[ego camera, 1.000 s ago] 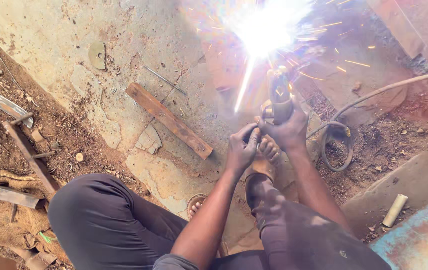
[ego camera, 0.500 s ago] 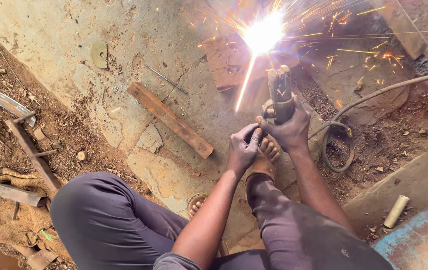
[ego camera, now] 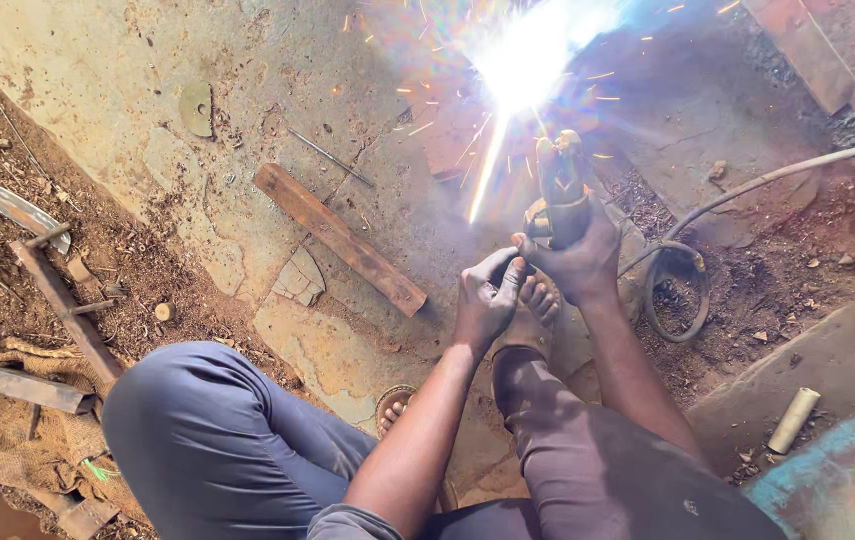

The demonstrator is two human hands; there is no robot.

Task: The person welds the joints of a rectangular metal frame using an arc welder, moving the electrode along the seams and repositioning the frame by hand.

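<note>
The right hand [ego camera: 583, 262] is wrapped tight around the handle of a welding electrode holder [ego camera: 561, 185], which stands upright just above the fist, its tip lost in a white arc flare [ego camera: 528, 55] throwing sparks over the concrete floor [ego camera: 98, 90]; the left hand [ego camera: 485, 300] sits just beside it, fingers curled narrow with the thumb and fingertips meeting the right hand's knuckles, though whether they pinch anything I cannot tell. A bare foot [ego camera: 538, 305] rests under both hands; a cable [ego camera: 748, 190] runs off right, looping near the wrist; a rusty flat steel bar [ego camera: 340, 238] lies well apart to the left.
</note>
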